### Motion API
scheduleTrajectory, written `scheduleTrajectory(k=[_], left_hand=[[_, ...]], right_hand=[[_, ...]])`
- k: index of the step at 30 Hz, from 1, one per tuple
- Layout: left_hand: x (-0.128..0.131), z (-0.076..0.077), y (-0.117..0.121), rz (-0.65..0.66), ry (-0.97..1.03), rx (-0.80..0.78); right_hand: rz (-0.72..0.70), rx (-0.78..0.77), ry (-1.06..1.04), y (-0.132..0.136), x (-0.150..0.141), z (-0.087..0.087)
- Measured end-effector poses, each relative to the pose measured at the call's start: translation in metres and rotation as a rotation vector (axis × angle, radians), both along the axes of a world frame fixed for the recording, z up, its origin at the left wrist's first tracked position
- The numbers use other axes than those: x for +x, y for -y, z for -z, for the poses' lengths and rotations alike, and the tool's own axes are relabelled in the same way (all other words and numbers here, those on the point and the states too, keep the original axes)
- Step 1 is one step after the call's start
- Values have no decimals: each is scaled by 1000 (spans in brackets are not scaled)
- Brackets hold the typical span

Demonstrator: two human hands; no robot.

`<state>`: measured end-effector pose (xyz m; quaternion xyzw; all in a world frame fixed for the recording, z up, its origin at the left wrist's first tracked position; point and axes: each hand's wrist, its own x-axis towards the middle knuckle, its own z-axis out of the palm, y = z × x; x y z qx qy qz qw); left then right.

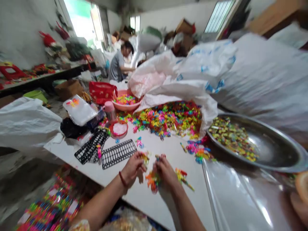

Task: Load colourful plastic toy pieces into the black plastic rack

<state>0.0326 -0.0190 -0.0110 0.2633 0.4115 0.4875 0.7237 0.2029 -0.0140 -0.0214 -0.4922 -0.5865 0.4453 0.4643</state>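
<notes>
My left hand (132, 167) has thumb and finger closed on a small yellow piece (145, 157), over the white table (196, 202). My right hand (166, 170) is curled; whether it holds something, I cannot tell. Orange pieces (151, 181) lie just beside it.

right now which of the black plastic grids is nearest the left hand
The rectangular black plastic grid lying singly on the white table, just beside the left hand; the other black grids overlap in a cluster farther from it.
</notes>
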Motion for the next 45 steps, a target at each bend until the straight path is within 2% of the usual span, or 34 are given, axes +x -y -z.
scheduleTrajectory(k=[2,4,8,11,14,17,19,21,26,29,33,38,45], left_hand=[[11,4,3,-14,60,7],[21,10,2,32,86,31],[30,16,-3,48,-74,105],[28,11,-1,-5,-143,135],[29,6,10,-38,-110,132],[33,7,20,6,-44,88],[32,10,21,33,-21,71],[30,10,16,31,-88,66],[24,-10,10,-22,-355,161],[29,-19,14,-70,-327,178],[35,-11,15,-62,-274,145],[34,-5,20,-37,-264,165],[33,-2,18,-47,-296,184]], right_hand=[[-28,-34,42,16,5,0],[-66,-48,91,19,9,-3],[-120,-72,169,14,11,-16],[-78,-76,185,15,6,-21],[-46,-53,202,23,1,-16],[35,-40,302,30,-1,-7],[75,-18,369,32,-1,-2],[89,34,396,34,-1,0],[120,116,267,45,0,-7],[129,98,161,48,0,-12],[95,66,63,46,0,-11],[55,15,36,49,2,-13],[91,80,97,50,3,-9]])
